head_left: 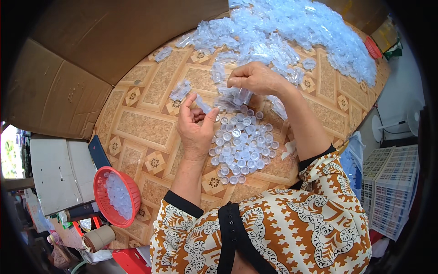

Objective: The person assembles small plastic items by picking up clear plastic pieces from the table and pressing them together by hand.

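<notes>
My left hand [196, 130] grips a slim clear plastic piece [201, 104] between thumb and fingers. To its right and farther off, my right hand [259, 78] is closed, fingertips pointing down. Another clear plastic piece [242, 96] shows under its fingers and seems held there, though the fingers partly hide it. Between my forearms lies a heap of small round translucent caps [244, 148]. Just beyond the caps, several clear plastic pieces [224, 103] lie in a row, and a small bunch of similar pieces [180, 90] rests beyond my left hand.
A large pile of clear plastic pieces [292, 32] covers the table's far side. Cardboard walls [86, 50] border the far left. A red basket [132, 187] of translucent parts stands at the near left, beside a dark blue flat object [98, 152]. A fan [413, 119] stands off the right edge.
</notes>
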Tool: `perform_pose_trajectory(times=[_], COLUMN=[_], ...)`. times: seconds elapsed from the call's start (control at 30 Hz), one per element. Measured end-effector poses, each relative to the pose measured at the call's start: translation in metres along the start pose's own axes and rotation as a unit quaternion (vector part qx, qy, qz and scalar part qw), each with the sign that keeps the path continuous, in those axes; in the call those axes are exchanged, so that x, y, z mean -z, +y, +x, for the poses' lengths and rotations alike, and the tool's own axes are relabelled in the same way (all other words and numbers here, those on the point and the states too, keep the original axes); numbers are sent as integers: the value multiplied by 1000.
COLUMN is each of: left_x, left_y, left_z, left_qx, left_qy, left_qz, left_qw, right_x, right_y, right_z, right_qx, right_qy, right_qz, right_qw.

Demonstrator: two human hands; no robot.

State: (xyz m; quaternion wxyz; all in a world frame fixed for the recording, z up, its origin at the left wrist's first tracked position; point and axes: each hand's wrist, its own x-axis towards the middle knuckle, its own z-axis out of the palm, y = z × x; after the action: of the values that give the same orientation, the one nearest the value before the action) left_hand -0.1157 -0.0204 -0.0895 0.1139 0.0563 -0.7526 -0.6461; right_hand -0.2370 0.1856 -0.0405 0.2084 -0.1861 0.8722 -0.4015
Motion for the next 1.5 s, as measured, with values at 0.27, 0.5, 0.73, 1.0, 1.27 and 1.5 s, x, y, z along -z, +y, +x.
perform_pose_trajectory(times=[0.27, 0.5, 0.73, 1.0, 1.27, 1.5], left_x=[-1, 1, 3, 0, -2, -1], left_y=[2, 3, 2, -2, 3, -1], left_z=[0, -1, 1, 0, 2, 2], left_qx=[4, 10, 15, -3, 26, -13], left_qy=[-9, -23, -12, -10, -9, -14], left_qz=[-1, 14, -15, 41, 26, 60], left_qw=[1000, 1000, 1000, 999, 999, 998], right_x=[-4, -32, -42, -21, -19, -3], right_y=[1, 0, -5, 12, 10, -10], right_z=[-2, 10, 14, 35, 62, 59], right_qx=[18, 140, 179, 119, 22, -80], right_qy=[278, 247, 132, 301, 187, 102], right_qz=[-186, -202, -223, -178, -404, -347], right_qw=[942, 937, 949, 929, 895, 929])
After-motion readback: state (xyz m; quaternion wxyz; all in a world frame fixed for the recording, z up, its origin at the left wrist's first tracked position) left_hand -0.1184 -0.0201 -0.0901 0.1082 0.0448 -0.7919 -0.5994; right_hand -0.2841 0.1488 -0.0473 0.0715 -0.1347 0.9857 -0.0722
